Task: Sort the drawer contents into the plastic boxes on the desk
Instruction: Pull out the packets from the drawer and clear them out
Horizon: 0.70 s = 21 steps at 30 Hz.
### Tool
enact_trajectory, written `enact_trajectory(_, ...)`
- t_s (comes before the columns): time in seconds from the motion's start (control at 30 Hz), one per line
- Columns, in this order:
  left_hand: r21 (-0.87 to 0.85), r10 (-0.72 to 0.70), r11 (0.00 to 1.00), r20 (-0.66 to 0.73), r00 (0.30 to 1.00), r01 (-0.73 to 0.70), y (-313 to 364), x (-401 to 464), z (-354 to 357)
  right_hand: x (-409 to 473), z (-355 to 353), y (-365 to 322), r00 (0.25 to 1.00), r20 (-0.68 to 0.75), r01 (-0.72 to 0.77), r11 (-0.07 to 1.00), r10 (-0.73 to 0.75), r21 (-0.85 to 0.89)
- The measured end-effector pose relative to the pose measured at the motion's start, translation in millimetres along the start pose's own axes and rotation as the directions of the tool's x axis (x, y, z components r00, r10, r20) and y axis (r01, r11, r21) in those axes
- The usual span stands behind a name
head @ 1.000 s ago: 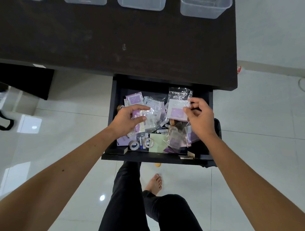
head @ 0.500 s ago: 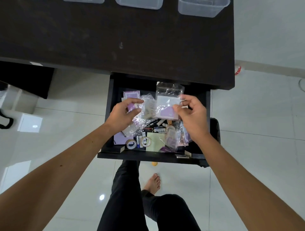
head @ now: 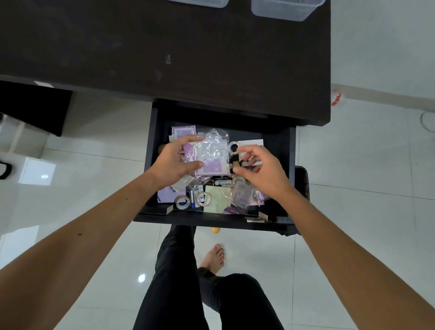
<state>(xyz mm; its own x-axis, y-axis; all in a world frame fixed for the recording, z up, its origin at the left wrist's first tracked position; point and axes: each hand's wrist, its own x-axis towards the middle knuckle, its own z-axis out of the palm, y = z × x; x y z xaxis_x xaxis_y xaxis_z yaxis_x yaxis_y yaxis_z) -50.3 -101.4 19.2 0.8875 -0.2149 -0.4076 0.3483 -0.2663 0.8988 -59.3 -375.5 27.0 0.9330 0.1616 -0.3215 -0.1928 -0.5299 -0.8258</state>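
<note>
The open dark drawer (head: 211,221) under the desk (head: 164,47) holds mixed small items. My left hand (head: 176,162) grips a stack of clear plastic bags with purple cards (head: 211,155) over the drawer's back left. My right hand (head: 261,169) hovers just right of the stack with loosely curled fingers, and I see nothing in it. A tape ring (head: 233,148) and a white card (head: 253,143) lie just beyond its fingertips. Two clear plastic boxes (head: 287,10) (head: 200,2) stand at the desk's far edge, partly cut off.
In the drawer's front lie two tape rolls (head: 182,202) (head: 203,199), batteries (head: 222,181), a pale yellow note pad (head: 215,200) and more purple bags (head: 240,199). A black object (head: 301,186) stands right of the drawer. My legs and bare foot (head: 215,256) are below.
The bag my right hand held has joined the stack in my left hand. My right hand let go and drew back to the right. The view shifted slightly.
</note>
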Motion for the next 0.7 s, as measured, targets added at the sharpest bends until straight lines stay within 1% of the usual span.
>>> enact_trajectory(0.07,-0.023,0.043,0.999,0.023,0.999,-0.043,-1.2,-3.4,-3.7,-1.6,-9.2,13.0,0.979,0.206,0.048,0.966,0.005,-0.254)
enact_trajectory(0.1,-0.012,0.054,0.998,0.03,0.998,-0.054,-1.6,-4.4,-5.5,-3.0,-11.5,16.7,0.957,0.288,0.077,0.932,0.031,-0.355)
enact_trajectory(0.13,0.002,0.058,0.998,0.033,0.998,-0.058,-2.5,-4.1,-7.1,-4.4,-12.8,19.2,0.941,0.335,0.104,0.899,0.05,-0.425)
enact_trajectory(0.17,0.01,0.059,0.998,0.036,0.998,-0.059,-2.8,-3.6,-8.3,-5.1,-12.9,20.6,0.935,0.351,0.128,0.874,0.052,-0.469)
enact_trajectory(0.27,0.003,0.067,0.998,0.037,0.997,-0.067,-3.3,-0.5,-8.7,-5.8,-13.0,18.4,0.952,0.306,0.171,0.846,-0.009,-0.506)
enact_trajectory(0.37,-0.025,0.077,0.997,0.025,0.997,-0.077,-1.0,-0.8,-7.7,-3.9,-15.2,16.0,0.964,0.264,0.156,0.858,-0.025,-0.49)
enact_trajectory(0.43,-0.03,0.078,0.997,0.022,0.997,-0.077,-1.1,-1.6,-8.0,-3.0,-18.9,10.4,0.969,0.248,0.13,0.885,-0.018,-0.447)
enact_trajectory(0.5,-0.022,0.066,0.998,0.02,0.998,-0.066,-2.5,-1.6,-9.0,-2.7,-22.8,1.9,0.975,0.221,0.074,0.933,0.006,-0.351)
enact_trajectory(0.57,-0.018,0.053,0.998,0.017,0.998,-0.052,-3.5,-1.1,-10.3,-1.6,-25.6,-6.8,0.98,0.198,0.023,0.976,0.021,-0.217)
enact_trajectory(0.63,-0.011,0.048,0.999,0.025,0.999,-0.048,-3.4,-1.4,-10.0,1.4,-25.3,-13.9,0.985,0.175,0.005,0.997,0.008,-0.071)
enact_trajectory(0.7,-0.007,0.056,0.998,0.031,0.998,-0.055,-1.2,-2.3,-8.0,5.3,-21.5,-20.8,0.989,0.144,-0.028,0.999,0.023,0.029)
